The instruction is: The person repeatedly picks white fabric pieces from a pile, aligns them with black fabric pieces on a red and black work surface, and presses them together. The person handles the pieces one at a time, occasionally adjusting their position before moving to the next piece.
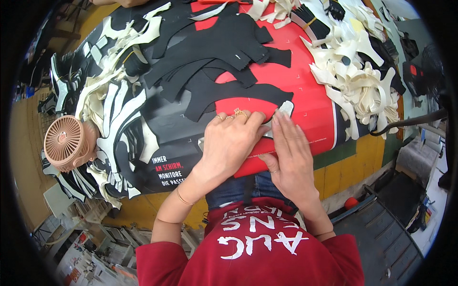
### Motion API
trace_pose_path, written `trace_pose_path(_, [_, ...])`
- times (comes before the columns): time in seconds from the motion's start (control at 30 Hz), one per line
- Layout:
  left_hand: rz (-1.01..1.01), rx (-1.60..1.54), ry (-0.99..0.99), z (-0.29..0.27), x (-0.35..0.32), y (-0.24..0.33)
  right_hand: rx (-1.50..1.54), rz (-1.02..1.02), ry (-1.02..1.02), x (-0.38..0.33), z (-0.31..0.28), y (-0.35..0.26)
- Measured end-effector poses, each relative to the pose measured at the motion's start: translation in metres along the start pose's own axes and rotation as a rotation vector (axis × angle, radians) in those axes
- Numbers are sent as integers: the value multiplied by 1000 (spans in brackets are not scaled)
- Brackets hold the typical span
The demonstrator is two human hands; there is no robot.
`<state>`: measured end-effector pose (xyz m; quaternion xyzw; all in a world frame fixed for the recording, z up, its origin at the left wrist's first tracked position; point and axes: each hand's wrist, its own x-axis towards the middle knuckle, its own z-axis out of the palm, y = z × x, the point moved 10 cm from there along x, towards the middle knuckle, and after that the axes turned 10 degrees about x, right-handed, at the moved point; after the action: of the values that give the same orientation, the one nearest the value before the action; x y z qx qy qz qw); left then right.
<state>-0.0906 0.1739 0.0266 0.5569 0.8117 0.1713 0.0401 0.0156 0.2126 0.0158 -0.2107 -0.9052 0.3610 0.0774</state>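
Observation:
Just in front of me, a slim white piece with a black edge (286,107) lies on the red part of the sheet, mostly covered by my hands. My left hand (229,140) is closed over it, its ringed fingers bent and pressed together. Flat fingers of my right hand (291,150) rest along the piece, stretched out, with the thumb apart. Beyond my fingertips lies a curved black cut piece (238,95). Farther off, more black cut pieces (210,45) overlap in a loose stack.
White and black strips (117,114) pile up on the left beside a small pink fan (69,140). Cream-coloured cut pieces (358,81) heap up on the right. A printed black and red sheet (310,128) covers the table. At the far edge, part of another person's hand (129,2) shows.

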Motion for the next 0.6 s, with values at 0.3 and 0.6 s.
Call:
trace_pose_path(0.3, [-346, -326, 30, -34, -46, -53, -284, -29, -138, -7, 19, 12])
trace_pose_path(0.6, [-618, -377, -1, -15, -65, -73, -304, -11, -103, -7, 18, 11])
